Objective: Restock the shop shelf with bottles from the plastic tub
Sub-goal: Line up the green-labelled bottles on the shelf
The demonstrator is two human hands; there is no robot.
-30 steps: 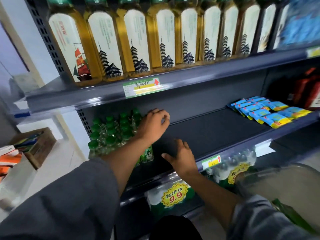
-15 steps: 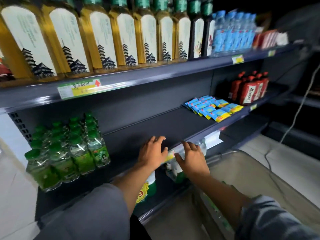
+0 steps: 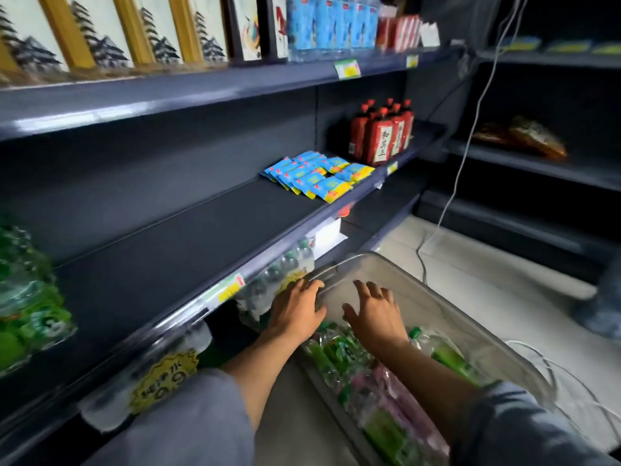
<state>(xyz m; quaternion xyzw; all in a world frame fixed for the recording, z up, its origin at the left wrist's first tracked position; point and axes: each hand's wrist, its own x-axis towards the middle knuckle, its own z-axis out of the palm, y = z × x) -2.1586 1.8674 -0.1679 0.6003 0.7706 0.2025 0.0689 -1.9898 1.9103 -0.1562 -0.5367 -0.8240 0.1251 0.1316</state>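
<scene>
While both hands hung over the translucent grey plastic tub (image 3: 447, 317), neither had taken hold of anything. The left hand (image 3: 297, 309) lay spread above the tub's left rim, fingers straight and relaxed; the right hand (image 3: 376, 312) hovered, equally loose and empty, over the jumble of clear green-capped, green-labelled bottles (image 3: 339, 351) lying on their sides in the near end, with pink-labelled ones (image 3: 400, 388) nearer still. To the left, the dark grey metal shelf (image 3: 188, 243) stood mostly bare, a cluster of upright green bottles (image 3: 27, 297) at its near-left end and blue-and-yellow sachets (image 3: 319, 178) farther right. The risk looked to lie in the pile itself: the bottles overlapped loosely, so pulling one from underneath could roll its neighbours. A hurried grab on smooth plastic might also slip, and a carelessly set bottle could topple those already standing.
</scene>
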